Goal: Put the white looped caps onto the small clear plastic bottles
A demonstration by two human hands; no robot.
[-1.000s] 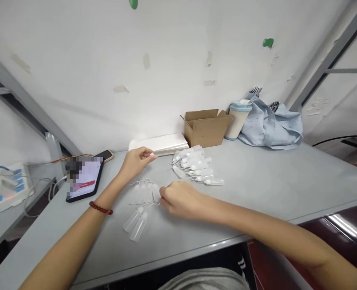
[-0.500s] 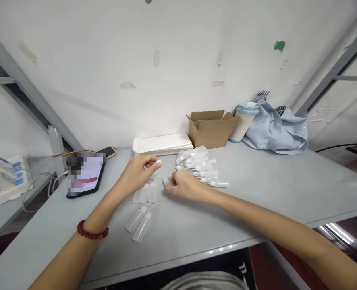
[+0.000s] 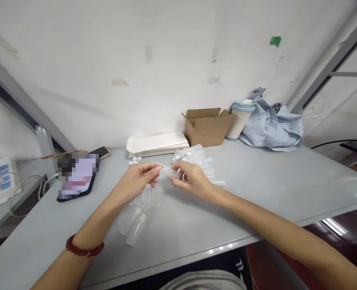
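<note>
Between my hands is a small translucent bottle [image 3: 171, 172], lying nearly level above the table. My right hand [image 3: 192, 177] grips its body between thumb and fingers. The fingertips of my left hand [image 3: 142, 179] are pinched at the bottle's narrow end; whatever small part they hold is too hidden to name. A pile of similar bottles [image 3: 198, 155] lies behind and right of my right hand. Two bottles with thin white cords [image 3: 135, 229] rest nearer me, and others [image 3: 146, 195] lie partly under my left hand.
Small white pieces [image 3: 135, 160] sit behind my left hand, before a stack of white card [image 3: 158, 143]. An open cardboard box [image 3: 208, 129], a lidded cup [image 3: 240, 120] and a blue bag [image 3: 272, 127] stand behind. Left is a phone [image 3: 78, 177].
My right hand has lifted a bottle and turned toward my left hand, and the two now meet at it. The view has shifted slightly, moving the background left.
</note>
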